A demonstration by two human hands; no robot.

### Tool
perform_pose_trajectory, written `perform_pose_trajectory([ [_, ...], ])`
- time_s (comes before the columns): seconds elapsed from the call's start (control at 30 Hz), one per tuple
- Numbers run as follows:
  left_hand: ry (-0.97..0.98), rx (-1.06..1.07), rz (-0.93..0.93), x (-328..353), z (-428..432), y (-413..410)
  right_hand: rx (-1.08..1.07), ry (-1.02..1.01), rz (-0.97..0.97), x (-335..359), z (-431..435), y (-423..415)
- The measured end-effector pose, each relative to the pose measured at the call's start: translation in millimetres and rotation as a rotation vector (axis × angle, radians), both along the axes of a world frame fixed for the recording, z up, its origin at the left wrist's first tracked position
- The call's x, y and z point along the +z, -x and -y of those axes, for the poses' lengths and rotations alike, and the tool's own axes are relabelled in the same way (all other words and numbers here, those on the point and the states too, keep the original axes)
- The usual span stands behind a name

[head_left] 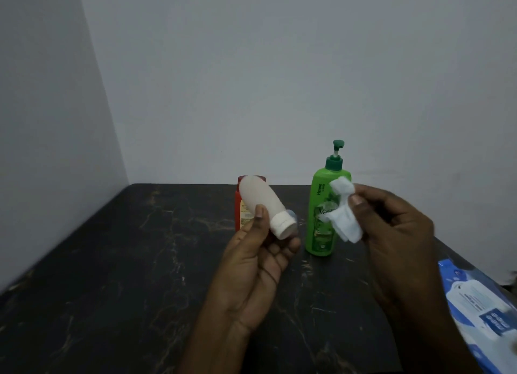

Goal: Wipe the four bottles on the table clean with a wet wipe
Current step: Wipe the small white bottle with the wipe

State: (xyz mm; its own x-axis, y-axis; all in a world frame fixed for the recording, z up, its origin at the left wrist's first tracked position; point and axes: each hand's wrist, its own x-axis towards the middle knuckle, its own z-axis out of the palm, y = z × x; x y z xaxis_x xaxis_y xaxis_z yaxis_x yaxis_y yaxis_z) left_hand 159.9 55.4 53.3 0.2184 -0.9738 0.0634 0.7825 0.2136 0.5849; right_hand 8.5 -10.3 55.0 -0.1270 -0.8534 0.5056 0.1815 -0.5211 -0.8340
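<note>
Wipes pack (475,303), blue and white, lies flat at the near right edge of the table (112,262), partly cut off by the frame. Left hand (257,262) is raised over the table with the palm facing the camera and grips a white bottle (261,203): thumb across the front near the neck, fingers curled round behind. The bottle is off the table and tilted, its white cap pointing down-right toward the camera and its base up and away. Right hand (400,234) is beside it at about the same height, apart from the bottle, pinching a crumpled white wet wipe (348,227) between thumb and fingers; the wipe hangs loose and is not touching the white bottle. Behind the wipe a green pump bottle (317,228) stands upright on the table. A red bottle (238,197) stands upright behind the white one, mostly hidden. A small pale shape shows just behind the cap, possibly another bottle, too blurred to tell. The table is dark with light veins. A plain grey wall (251,66) is at the back.
</note>
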Motion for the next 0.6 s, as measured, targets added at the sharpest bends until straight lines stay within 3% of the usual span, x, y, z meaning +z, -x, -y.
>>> perform_pose_trajectory([
  [0.13,-0.061,-0.14,-0.176,7,-6,-4,-0.042,0.098,-0.007,3,2,3],
  [0.37,-0.012,-0.242,-0.292,-1,-1,-7,-0.338,0.588,-0.46,7,-25,-1],
  [0.47,0.025,-0.243,-0.284,-2,0,-4,-0.282,0.741,-0.557,3,-30,-7],
  [0.6,0.087,-0.275,-0.25,-1,-4,-2,-0.235,0.772,-0.615,-3,-28,-14],
])
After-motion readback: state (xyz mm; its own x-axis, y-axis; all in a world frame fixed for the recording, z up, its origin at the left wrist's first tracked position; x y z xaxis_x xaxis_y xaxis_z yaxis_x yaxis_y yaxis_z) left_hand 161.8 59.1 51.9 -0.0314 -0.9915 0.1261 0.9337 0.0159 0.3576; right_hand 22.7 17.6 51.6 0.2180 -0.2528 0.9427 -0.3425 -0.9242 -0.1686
